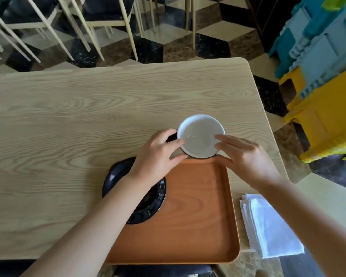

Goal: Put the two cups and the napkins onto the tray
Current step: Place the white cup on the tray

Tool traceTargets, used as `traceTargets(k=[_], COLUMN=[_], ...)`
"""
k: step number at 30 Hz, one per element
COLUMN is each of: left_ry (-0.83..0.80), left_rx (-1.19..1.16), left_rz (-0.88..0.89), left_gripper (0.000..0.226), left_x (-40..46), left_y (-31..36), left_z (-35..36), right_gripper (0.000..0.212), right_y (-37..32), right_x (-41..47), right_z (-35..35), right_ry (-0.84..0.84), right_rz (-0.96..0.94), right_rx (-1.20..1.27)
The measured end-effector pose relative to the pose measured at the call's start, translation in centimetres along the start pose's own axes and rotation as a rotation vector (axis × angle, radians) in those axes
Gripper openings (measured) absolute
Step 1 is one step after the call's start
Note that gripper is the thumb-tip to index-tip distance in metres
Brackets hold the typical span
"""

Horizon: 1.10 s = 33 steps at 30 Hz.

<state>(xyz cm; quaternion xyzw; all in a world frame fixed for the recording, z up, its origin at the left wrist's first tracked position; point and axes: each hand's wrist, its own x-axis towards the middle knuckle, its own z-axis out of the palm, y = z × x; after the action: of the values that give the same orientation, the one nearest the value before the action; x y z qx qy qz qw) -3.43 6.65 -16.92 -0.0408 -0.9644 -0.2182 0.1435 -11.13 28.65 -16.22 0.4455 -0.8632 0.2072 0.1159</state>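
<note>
Cup [200,135] at centre above tray [188,216], left hand [158,154] gripping it, right hand [246,156] straight-fingered, touching its rim

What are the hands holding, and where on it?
The round white cup with a dark outside: the left hand grips its left side, the right hand touches its right rim with straight fingers.

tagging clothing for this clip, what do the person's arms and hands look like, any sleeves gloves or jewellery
No sleeves show: the left forearm and right forearm are bare to the frame's edge. The left hand and right hand wear no gloves, and no rings, watch or bracelet are visible.
</note>
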Motion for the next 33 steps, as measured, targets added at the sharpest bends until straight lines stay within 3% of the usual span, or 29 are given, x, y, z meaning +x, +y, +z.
traceTargets(k=[2,12,27,33], left_ry=[-0.002,-0.076,-0.014,-0.073], left_rx=[-0.003,-0.004,0.036,0.085], left_rz=[0.008,0.013,0.079,0.030], left_gripper=[0.027,0.027,0.029,0.037], left_x=[-1.7,-7.0,-6.6,-6.8], left_y=[0.7,2.8,2.2,3.1], left_z=[-0.5,0.2,1.7,1.4], right_gripper=[0.012,0.017,0.019,0.019], right_y=[-0.9,-4.1,-4.8,-4.9], right_x=[-1.3,-6.6,-6.6,-6.8], right_z=[-0.4,0.0,0.3,0.3], right_ry=[0.020,0.016,0.067,0.056], right_rz=[-0.025,0.024,0.099,0.117], right_rx=[-0.008,-0.012,-0.101,-0.126])
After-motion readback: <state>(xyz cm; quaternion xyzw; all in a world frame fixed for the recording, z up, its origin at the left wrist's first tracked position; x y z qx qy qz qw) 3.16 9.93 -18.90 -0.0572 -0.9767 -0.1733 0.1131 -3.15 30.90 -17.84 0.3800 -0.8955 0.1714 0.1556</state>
